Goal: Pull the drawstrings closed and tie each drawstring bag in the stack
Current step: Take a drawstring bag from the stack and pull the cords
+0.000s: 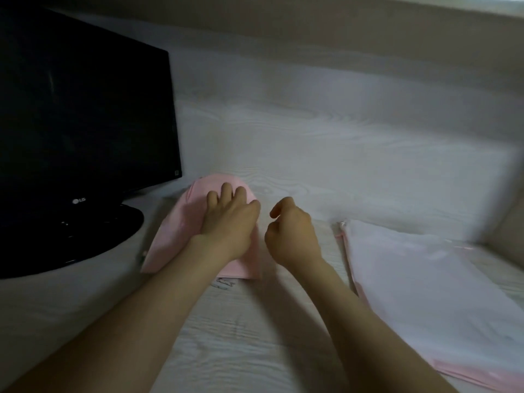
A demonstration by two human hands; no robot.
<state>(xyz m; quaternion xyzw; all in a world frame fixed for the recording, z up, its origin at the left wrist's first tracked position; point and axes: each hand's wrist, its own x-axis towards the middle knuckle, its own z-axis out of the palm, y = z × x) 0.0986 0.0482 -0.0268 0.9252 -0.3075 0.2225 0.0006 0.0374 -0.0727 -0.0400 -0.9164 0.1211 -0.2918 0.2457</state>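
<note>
On the pale wood-grain surface (312, 143) in front of you, the dark monitor (85, 123) takes up the left side. The stack of flat bags (425, 279) lies on the right, with its long axis running from the far left corner down toward your near right. Between them sits a single pink bag (175, 239), lengthwise away from you, its rounded end far and its straight edge near. Your hands are apart. Your left hand (226, 222) rests on the pink bag with its fingers spread over the far end. Your right hand (292, 236) hovers just beside the bag's right edge, its fingers loosely curled with nothing visible in them. A small, blurred scrap, possibly cord (224, 284), shows at the bag's near edge below your left wrist. If so, the mouth probably faces you, not the monitor. The stack lies to the right of both hands, so your right hand is the nearer one for reaching the next bag.
</note>
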